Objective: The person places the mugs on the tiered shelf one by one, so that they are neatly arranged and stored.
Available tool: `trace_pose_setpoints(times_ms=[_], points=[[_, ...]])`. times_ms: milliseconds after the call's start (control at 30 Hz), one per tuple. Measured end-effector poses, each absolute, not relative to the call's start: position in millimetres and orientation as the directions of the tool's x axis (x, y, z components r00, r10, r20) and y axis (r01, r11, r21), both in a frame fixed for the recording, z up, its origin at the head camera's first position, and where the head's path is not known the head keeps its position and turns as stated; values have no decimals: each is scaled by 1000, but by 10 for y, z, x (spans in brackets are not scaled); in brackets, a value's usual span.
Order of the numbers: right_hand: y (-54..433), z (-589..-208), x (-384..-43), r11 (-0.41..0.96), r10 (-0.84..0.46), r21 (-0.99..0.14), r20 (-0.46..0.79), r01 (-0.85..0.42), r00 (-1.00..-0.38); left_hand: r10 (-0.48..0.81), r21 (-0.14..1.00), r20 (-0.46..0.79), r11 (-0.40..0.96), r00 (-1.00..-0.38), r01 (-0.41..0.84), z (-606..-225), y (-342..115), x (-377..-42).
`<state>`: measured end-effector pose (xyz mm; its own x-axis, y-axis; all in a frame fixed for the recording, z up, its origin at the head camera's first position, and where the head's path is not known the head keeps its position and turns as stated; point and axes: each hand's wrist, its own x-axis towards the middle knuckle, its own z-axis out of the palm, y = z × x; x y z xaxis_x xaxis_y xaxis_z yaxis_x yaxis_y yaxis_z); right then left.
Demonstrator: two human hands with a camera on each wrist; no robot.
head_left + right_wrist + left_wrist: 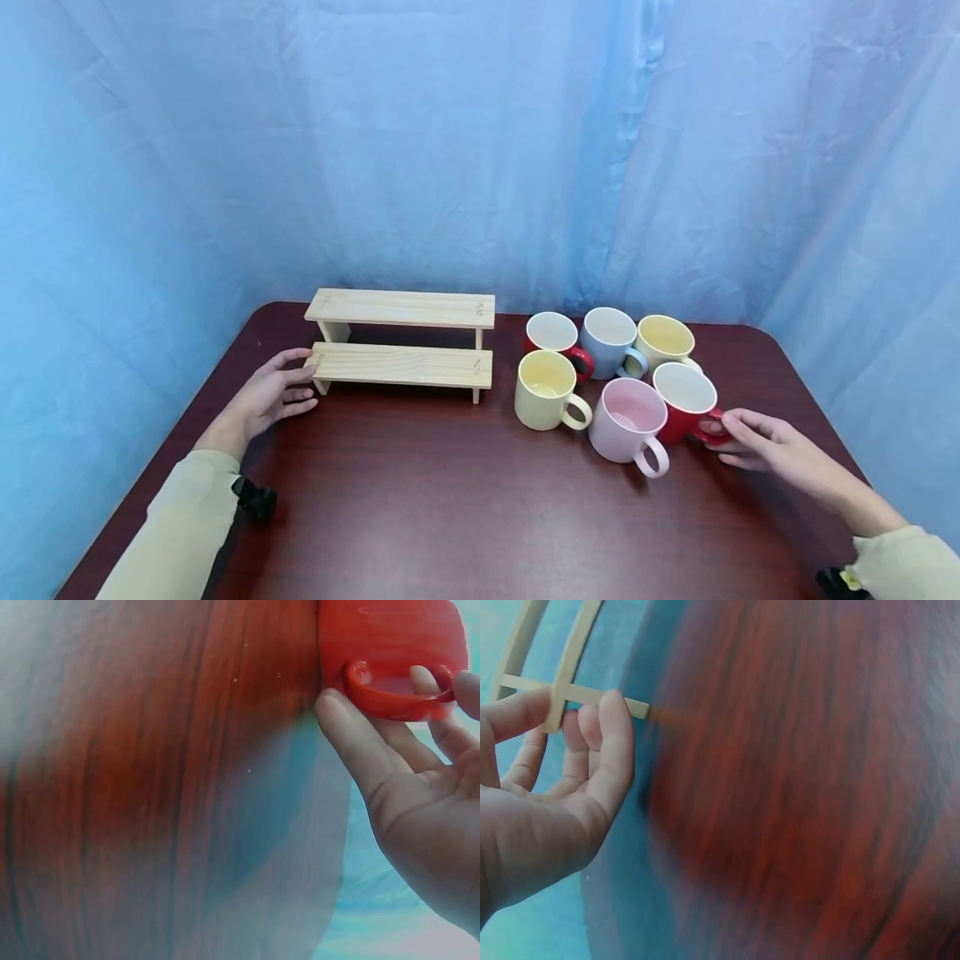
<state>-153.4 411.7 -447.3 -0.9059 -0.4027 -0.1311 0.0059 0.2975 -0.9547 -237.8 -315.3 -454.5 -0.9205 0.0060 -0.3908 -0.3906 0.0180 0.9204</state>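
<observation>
Glossy red mug (684, 402) on brown wood-grain table (450, 508), top cut off in right-wrist view; my right hand (776, 450) pinches its handle (394, 703). My left hand (268, 393), fingers loosely spread, touches pale wooden two-tier shelf (401, 364).

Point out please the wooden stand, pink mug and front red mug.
wooden stand (400, 363), head view, on lower shelf
pink mug (617, 442), head view, on outer wall
front red mug (394, 634), right wrist view, on outer wall

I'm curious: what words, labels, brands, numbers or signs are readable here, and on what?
Readable text: none.
Upper wooden shelf: faint marks near the ends, too small to tell whether they are writing.
Lower wooden shelf: the same.
Mugs: no lettering on the sides that show.
</observation>
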Motion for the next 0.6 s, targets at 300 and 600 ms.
trace_pose_setpoints(times_ms=[300,600], points=[[4140,-4470,-1522,269,-446,-962,-173,53,-878,-83,908,-399,104,-913,-406,-4527,-3161,-2320],[4122,-4505,-1587,195,-466,-981,-90,-3,-880,-109,907,-381,146,-918,-394,-4485,-3155,-2358]])
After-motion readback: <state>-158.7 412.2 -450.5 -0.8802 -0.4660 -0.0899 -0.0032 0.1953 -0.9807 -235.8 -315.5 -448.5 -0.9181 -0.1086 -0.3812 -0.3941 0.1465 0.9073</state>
